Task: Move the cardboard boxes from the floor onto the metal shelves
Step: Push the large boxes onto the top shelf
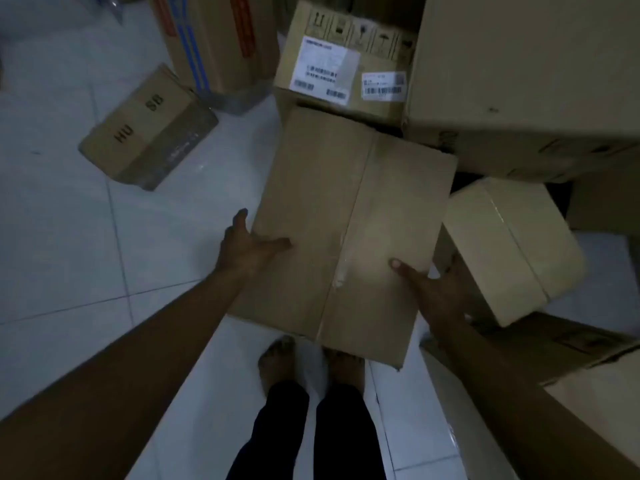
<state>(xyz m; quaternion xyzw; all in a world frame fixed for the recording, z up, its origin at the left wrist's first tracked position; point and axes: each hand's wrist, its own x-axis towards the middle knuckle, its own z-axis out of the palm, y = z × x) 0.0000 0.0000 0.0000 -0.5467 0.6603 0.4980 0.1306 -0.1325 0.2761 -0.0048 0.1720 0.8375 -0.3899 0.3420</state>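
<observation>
A plain brown cardboard box [346, 220] with a taped centre seam is in front of me, above my bare feet. My left hand [247, 242] grips its left edge, thumb on the top face and fingers down the side. My right hand [436, 292] grips its right edge, thumb on top and fingers hidden behind the side. Whether the box is off the floor I cannot tell. No metal shelf is in view.
A small box marked "HU SB" [149, 133] lies on the white tiled floor [69, 254] at the left. A labelled box [346, 64], a tall striped box [214, 43], a large box [526, 71] and a pale box [509, 247] crowd the back and right.
</observation>
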